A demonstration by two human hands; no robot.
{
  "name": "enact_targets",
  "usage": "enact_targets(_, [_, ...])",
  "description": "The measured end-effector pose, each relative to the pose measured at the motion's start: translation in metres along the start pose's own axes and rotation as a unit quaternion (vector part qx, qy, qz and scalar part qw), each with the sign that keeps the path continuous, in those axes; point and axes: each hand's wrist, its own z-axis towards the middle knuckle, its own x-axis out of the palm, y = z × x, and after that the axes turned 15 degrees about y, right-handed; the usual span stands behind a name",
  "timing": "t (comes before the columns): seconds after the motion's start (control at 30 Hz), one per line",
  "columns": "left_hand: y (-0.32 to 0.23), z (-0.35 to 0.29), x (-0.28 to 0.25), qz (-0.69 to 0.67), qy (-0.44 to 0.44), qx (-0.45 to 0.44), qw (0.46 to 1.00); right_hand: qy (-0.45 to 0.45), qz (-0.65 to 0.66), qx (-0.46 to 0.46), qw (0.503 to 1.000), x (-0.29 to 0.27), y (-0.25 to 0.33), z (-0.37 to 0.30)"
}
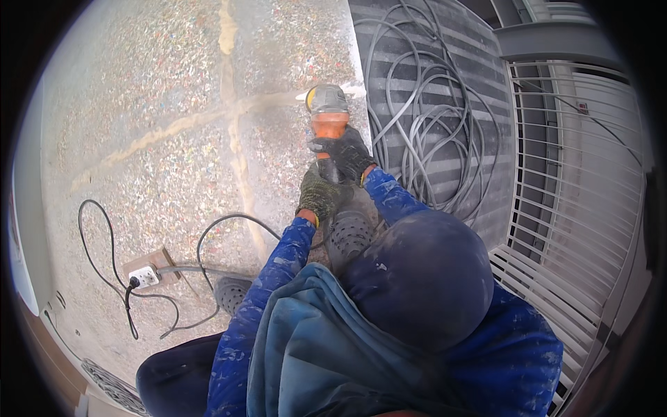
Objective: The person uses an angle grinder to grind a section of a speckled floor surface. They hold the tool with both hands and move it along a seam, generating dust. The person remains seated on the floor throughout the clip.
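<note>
An orange and grey angle grinder (329, 124) with a yellow-edged disc is at the filler-coloured seam (271, 99) on the speckled floor. My gloved right hand (349, 154) is closed around its orange body. Behind it, my gloved left hand (322, 195) is closed on the dark rear end of the tool. The grinder's head is next to a whitish patch close to the floor slab's right edge. Whether the disc touches the floor is hidden by the head. Both sleeves are blue with pale smudges.
A grey cable (420, 104) lies in loose coils on the striped grey surface at right, beside a white railing (570, 181). A white power strip (144, 276) with a black plug rests on a wooden block at left. A black cord (201, 250) loops across the floor. My grey clogs (347, 236) stand near the tool.
</note>
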Motion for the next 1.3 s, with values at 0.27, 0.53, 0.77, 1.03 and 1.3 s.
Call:
enact_targets(0.27, [0.019,0.007,-0.002,-0.037,-0.073,0.044,0.996,-0.022,0.02,-0.005,1.0,0.014,-0.003,0.017])
enact_targets(0.53, [-0.005,0.012,0.008,-0.05,-0.008,0.024,0.998,0.06,-0.261,-0.057,0.962,-0.018,-0.031,0.004])
enact_targets(0.77, [-0.009,-0.003,-0.005,-0.057,-0.013,0.008,0.998,0.074,-0.044,-0.022,0.996,-0.003,-0.027,0.015])
enact_targets(1.03, [0.001,-0.002,-0.014,-0.107,0.015,0.014,0.994,0.088,-0.05,-0.014,0.995,0.005,-0.004,0.013])
enact_targets(1.3, [-0.001,-0.003,0.004,-0.077,-0.009,0.002,0.997,0.041,-0.027,-0.006,0.999,-0.001,-0.019,0.007])
